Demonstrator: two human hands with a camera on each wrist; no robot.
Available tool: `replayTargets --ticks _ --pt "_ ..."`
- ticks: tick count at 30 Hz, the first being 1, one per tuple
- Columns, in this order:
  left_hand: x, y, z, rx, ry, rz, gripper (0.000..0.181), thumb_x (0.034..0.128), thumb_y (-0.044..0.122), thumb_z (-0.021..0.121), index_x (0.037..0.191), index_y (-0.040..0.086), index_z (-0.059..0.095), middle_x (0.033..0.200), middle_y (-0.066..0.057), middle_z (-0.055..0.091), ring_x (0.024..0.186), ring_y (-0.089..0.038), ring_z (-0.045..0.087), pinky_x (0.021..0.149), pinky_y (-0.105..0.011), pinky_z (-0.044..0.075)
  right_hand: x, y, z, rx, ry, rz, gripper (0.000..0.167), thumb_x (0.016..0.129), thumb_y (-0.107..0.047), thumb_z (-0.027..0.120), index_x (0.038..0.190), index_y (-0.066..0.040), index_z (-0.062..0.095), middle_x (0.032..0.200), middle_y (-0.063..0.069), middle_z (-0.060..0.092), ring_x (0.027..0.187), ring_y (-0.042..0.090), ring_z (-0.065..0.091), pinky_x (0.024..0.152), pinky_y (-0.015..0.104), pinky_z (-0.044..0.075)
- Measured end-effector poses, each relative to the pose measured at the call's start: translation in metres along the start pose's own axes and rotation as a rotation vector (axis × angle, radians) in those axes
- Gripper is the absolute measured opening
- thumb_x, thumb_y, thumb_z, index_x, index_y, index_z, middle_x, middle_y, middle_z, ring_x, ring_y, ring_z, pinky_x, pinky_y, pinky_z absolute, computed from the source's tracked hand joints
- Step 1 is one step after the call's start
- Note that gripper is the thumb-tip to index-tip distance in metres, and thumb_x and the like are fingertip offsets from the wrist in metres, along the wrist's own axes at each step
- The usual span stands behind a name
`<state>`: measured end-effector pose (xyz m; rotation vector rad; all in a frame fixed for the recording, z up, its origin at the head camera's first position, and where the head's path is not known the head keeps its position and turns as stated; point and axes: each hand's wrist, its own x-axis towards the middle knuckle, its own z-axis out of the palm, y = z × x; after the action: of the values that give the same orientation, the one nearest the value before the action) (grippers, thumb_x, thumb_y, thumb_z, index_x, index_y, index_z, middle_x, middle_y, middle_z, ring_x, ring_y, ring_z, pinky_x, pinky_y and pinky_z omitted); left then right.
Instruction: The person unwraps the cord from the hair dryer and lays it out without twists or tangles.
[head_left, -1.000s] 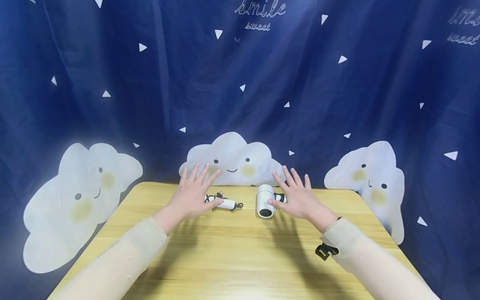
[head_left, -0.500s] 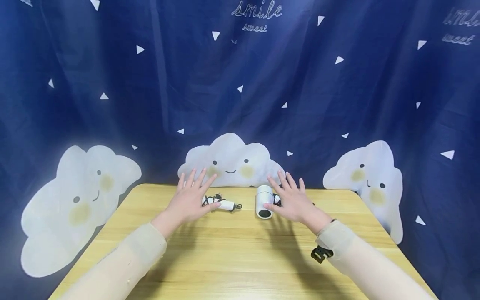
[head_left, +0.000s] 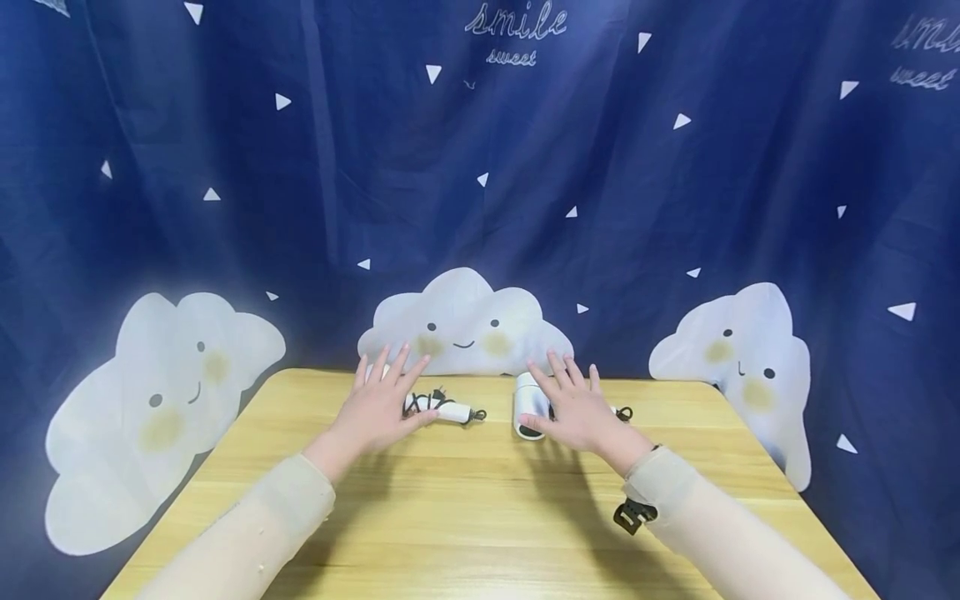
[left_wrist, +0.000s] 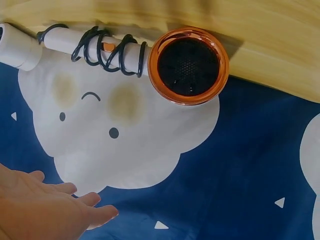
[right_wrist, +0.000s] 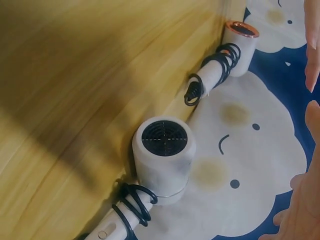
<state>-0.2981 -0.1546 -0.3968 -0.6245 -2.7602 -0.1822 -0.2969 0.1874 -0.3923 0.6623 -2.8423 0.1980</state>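
Two white hair dryers with black cords wound round their handles lie near the table's far edge. The left dryer (head_left: 453, 411) has a copper-coloured ring round its dark grille (left_wrist: 188, 66). My left hand (head_left: 372, 410), fingers spread, is held above its barrel and hides most of it in the head view; the left wrist view shows the hand (left_wrist: 47, 210) apart from it. Over the handle of the right dryer (head_left: 529, 398) my right hand (head_left: 581, 411) spreads its fingers, and in the right wrist view a gap separates hand (right_wrist: 300, 200) and dryer (right_wrist: 165, 172). Both hands are empty.
The wooden table (head_left: 465, 517) has rounded far corners. Behind it hangs a dark blue curtain (head_left: 420, 200) with white triangles and smiling clouds. A black strap (head_left: 634, 515) hangs at my right cuff.
My right hand has shifted left, uncovering the cord end at the right dryer's handle. My left hand has moved slightly left and lower in the view. The dryers lie where they were.
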Motion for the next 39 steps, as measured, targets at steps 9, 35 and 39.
replayTargets --ticks 9,35,39 --pt "-0.001 -0.002 0.007 -0.004 0.002 -0.009 0.088 0.0914 0.07 0.052 0.16 0.023 0.024 0.166 -0.014 0.012 0.151 -0.043 0.005 0.117 -0.064 0.0 0.0 -0.002 0.007 0.016 -0.013 -0.005 0.088 0.092 -0.074 0.044 0.161 -0.025 0.019 0.165 0.02 0.011 0.149 0.047 0.011 0.11 0.074 0.003" --pt "-0.006 -0.018 0.026 -0.048 -0.018 -0.064 0.084 0.0933 0.068 0.05 0.159 0.021 0.027 0.165 -0.015 0.016 0.149 -0.046 0.01 0.115 -0.066 -0.001 0.006 -0.023 0.03 0.008 -0.098 -0.015 0.089 0.092 -0.077 0.038 0.162 -0.028 0.012 0.166 0.016 0.004 0.15 0.044 0.005 0.113 0.07 0.004" --pt "-0.009 -0.023 0.031 -0.052 -0.022 -0.07 0.083 0.0937 0.065 0.053 0.159 0.019 0.029 0.164 -0.018 0.019 0.149 -0.046 0.011 0.115 -0.067 0.002 0.007 -0.025 0.035 0.012 -0.099 -0.024 0.088 0.093 -0.076 0.038 0.162 -0.025 0.015 0.166 0.017 0.005 0.15 0.044 0.005 0.113 0.071 0.005"
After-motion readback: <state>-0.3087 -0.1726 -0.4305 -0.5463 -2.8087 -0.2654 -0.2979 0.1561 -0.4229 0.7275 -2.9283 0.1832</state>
